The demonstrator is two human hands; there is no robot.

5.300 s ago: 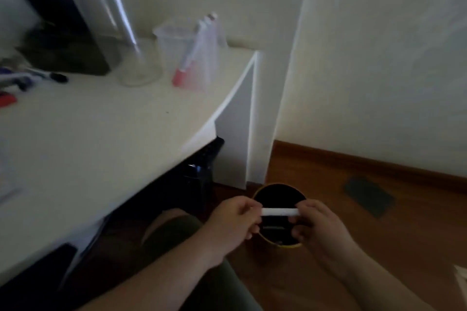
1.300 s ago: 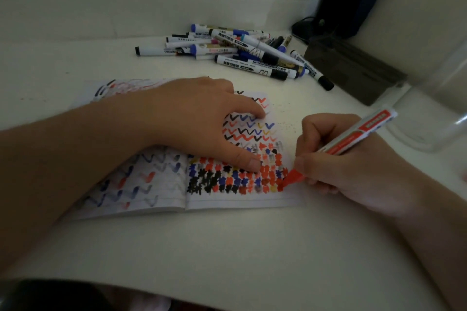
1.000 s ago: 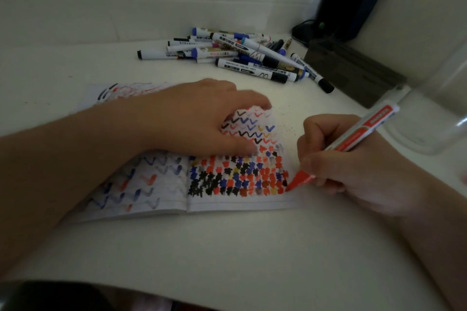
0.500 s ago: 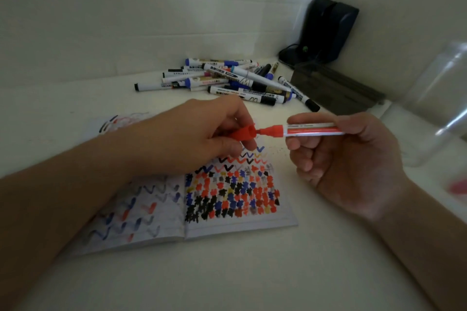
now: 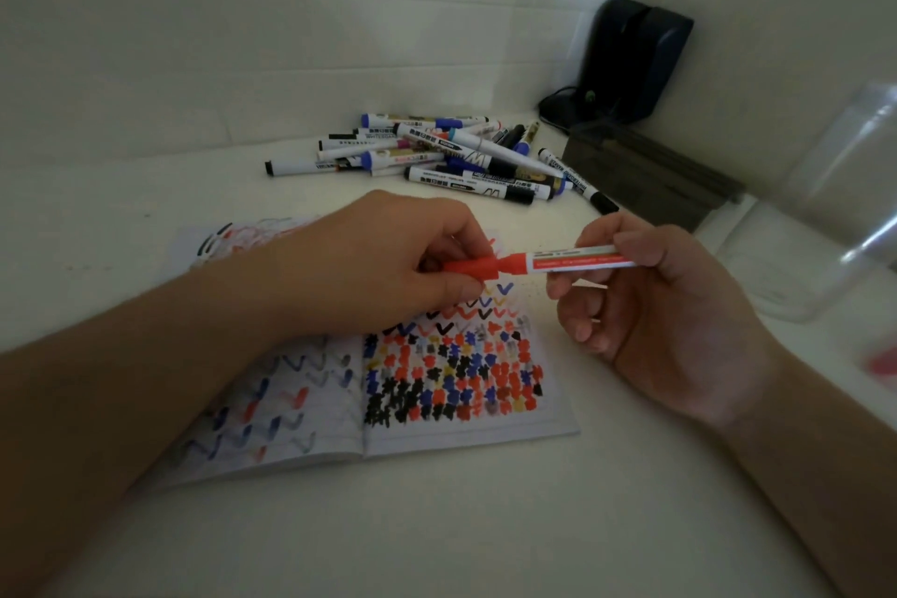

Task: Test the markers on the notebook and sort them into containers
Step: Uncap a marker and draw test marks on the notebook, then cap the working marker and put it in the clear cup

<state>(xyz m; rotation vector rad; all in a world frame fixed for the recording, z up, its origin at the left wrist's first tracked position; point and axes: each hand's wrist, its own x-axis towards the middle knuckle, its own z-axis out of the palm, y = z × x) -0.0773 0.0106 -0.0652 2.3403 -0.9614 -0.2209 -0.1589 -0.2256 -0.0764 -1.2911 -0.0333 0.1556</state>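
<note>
Head view. One open notebook (image 5: 461,403) lies flat on the white counter (image 5: 485,524), pages covered in coloured test marks. Two hands above it: right hand (image 5: 670,321) pinches one red marker (image 5: 577,260) by its barrel, held level; left hand (image 5: 388,267) grips the red cap (image 5: 473,268) at the marker's tip end. Behind the notebook, one pile of markers (image 5: 461,158), count uncertain. Right of the notebook, one clear container (image 5: 835,228), blurred.

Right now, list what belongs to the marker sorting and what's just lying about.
Job: red marker in right hand; its cap in left hand; notebook; marker pile; clear container.
Lying about: black device; dark box.
</note>
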